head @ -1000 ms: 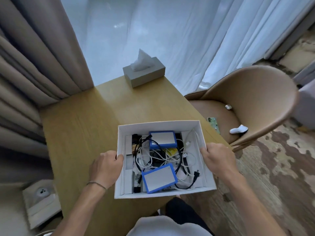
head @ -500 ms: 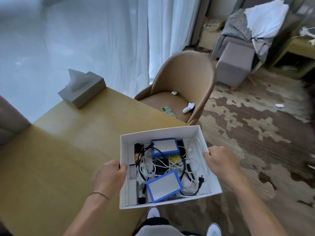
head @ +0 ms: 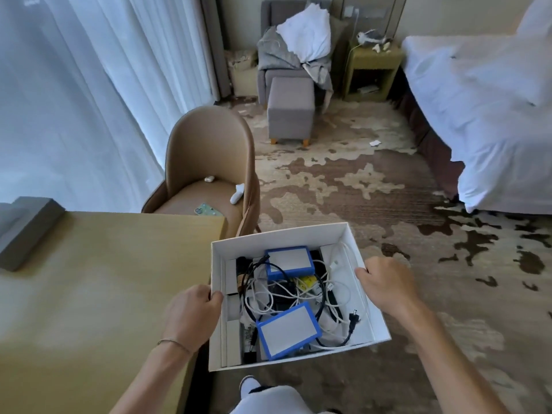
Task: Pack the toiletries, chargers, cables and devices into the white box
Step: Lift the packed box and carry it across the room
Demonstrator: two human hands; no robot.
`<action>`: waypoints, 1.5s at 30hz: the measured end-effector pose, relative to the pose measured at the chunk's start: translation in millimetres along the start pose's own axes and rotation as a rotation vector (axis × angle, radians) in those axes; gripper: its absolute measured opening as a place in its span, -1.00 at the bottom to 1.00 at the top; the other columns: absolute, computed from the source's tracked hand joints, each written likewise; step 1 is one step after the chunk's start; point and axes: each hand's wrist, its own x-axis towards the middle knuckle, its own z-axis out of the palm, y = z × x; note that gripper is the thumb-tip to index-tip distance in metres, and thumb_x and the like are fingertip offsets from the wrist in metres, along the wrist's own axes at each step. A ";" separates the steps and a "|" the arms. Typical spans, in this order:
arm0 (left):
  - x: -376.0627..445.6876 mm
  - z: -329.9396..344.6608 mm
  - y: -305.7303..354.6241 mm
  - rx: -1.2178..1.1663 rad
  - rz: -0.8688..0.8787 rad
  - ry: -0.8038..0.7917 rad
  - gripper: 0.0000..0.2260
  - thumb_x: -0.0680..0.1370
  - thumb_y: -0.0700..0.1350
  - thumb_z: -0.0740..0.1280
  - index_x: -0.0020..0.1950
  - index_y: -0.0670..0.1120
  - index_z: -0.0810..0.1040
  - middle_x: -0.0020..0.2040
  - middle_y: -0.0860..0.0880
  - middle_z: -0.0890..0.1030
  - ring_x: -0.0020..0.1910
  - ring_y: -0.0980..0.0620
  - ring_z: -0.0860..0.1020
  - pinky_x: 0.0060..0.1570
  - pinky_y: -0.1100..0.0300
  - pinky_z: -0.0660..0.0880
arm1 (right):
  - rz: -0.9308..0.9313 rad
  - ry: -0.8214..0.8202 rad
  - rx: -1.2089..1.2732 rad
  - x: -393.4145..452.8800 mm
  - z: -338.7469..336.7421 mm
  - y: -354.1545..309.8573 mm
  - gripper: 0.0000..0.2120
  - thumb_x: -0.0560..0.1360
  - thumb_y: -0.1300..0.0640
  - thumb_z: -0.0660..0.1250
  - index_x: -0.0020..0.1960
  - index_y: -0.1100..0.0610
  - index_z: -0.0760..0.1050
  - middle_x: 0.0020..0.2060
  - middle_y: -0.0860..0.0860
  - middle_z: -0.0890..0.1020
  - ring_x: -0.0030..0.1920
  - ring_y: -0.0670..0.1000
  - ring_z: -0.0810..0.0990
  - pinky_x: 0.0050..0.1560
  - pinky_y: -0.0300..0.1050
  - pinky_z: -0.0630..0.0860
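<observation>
The white box hangs in the air past the table's right edge, over the carpet. My left hand grips its left wall and my right hand grips its right wall. Inside lie two blue-edged white devices, a tangle of black and white cables, a black plug and slim white items along the left side. A phone and two small white objects rest on the tan chair seat.
The wooden table is at the left with a grey tissue box on it. The tan chair stands beyond it. A grey ottoman, an armchair piled with laundry, a nightstand and a bed stand across the patterned carpet.
The box has come off the table and swung to the right, over the carpet, still held in both hands. My view has turned right, toward the bed.
</observation>
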 end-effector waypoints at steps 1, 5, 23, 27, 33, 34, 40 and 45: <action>-2.6 7.4 13.8 0.011 0.025 0.000 -0.57 0.53 -0.10 0.28 -0.47 -0.07 0.15 -0.54 0.03 0.19 -0.51 0.00 0.17 -0.45 0.16 0.13 | 0.020 0.013 0.008 -7.5 -5.9 16.9 -0.57 0.56 0.12 0.24 -0.44 0.07 0.18 -0.54 -0.06 0.21 -0.53 -0.04 0.14 -0.43 -0.15 0.18; -28.0 40.1 77.9 0.088 0.132 0.001 -0.58 0.50 -0.06 0.30 -0.51 -0.08 0.24 -0.55 0.00 0.33 -0.54 -0.03 0.32 -0.48 0.17 0.19 | 0.135 0.053 0.016 -43.6 -28.6 94.3 -0.57 0.57 0.09 0.23 -0.43 0.07 0.19 -0.54 -0.06 0.22 -0.54 -0.05 0.15 -0.46 -0.17 0.16; -167.6 209.3 357.4 0.198 0.618 -0.220 -0.60 0.49 -0.05 0.29 -0.49 -0.08 0.24 -0.57 0.03 0.31 -0.57 0.03 0.28 -0.53 0.21 0.20 | 0.693 0.241 0.177 -250.7 -83.6 404.8 -0.56 0.57 0.12 0.27 -0.41 0.06 0.15 -0.54 -0.07 0.14 -0.57 -0.07 0.07 -0.51 -0.18 0.08; -194.2 247.7 421.2 0.216 0.764 -0.303 -0.60 0.51 -0.06 0.29 -0.50 -0.07 0.26 -0.58 0.05 0.30 -0.58 0.03 0.27 -0.52 0.24 0.21 | 0.863 0.279 0.165 -300.9 -87.5 451.9 -0.56 0.56 0.10 0.26 -0.43 0.09 0.17 -0.55 -0.07 0.19 -0.55 -0.03 0.14 -0.47 -0.16 0.13; -239.7 311.0 498.4 0.257 0.921 -0.390 -0.61 0.51 -0.06 0.29 -0.49 -0.08 0.29 -0.56 0.01 0.37 -0.57 0.00 0.34 -0.52 0.24 0.25 | 1.060 0.349 0.152 -364.1 -87.0 515.3 -0.59 0.56 0.06 0.24 -0.41 0.10 0.21 -0.52 -0.03 0.25 -0.51 0.00 0.19 -0.44 -0.13 0.14; -249.8 323.6 512.9 0.266 0.953 -0.409 -0.61 0.51 -0.06 0.29 -0.49 -0.09 0.31 -0.56 0.00 0.39 -0.56 -0.01 0.35 -0.51 0.23 0.25 | 1.092 0.361 0.148 -375.2 -86.5 528.0 -0.59 0.56 0.06 0.24 -0.41 0.10 0.23 -0.53 -0.04 0.26 -0.52 -0.01 0.19 -0.45 -0.15 0.14; -314.3 387.4 591.6 0.304 1.083 -0.515 -0.63 0.53 -0.06 0.28 -0.46 -0.16 0.41 -0.49 -0.09 0.52 -0.49 -0.08 0.50 -0.45 0.16 0.39 | 1.260 0.372 0.245 -433.6 -72.8 603.3 -0.58 0.57 0.03 0.25 -0.42 0.08 0.26 -0.52 -0.02 0.27 -0.49 0.00 0.24 -0.42 -0.08 0.25; -375.1 434.8 646.4 0.337 1.176 -0.599 -0.63 0.55 -0.06 0.25 -0.42 -0.19 0.45 -0.51 -0.06 0.47 -0.53 -0.03 0.44 -0.46 0.18 0.40 | 1.366 0.426 0.377 -484.5 -74.4 657.0 -0.60 0.59 0.05 0.23 -0.39 0.10 0.26 -0.47 0.02 0.30 -0.45 0.02 0.28 -0.38 -0.06 0.27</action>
